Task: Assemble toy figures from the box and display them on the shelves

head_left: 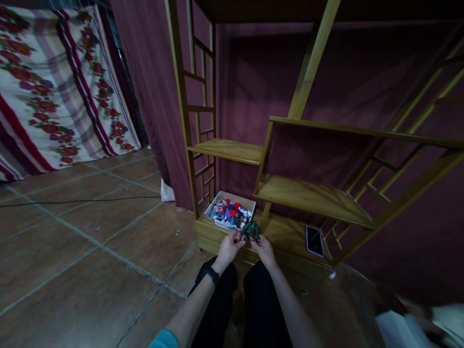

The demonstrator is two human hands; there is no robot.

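Observation:
Both hands hold a small, dark green, shiny, crumpled piece (250, 231), perhaps gathered cloth; its exact kind is too small to tell. My left hand (229, 245) pinches its left side, and a dark band sits on that wrist. On the right side, the fingers of my right hand (264, 248) are closed on the piece. Just beyond it, a shallow cardboard box (207, 212) stands on the shelf unit's low base. Inside lie several small red, black, blue and purple items (232, 210), partly in packets.
The wooden shelf unit (315, 195) has stepped boards and lattice sides above the hands. A phone (314, 240) lies on its base at the right. Purple curtain (145, 72) hangs at the left, and a cable (83, 200) crosses the tiled floor (72, 261). Blurred white things (398, 328) are at lower right.

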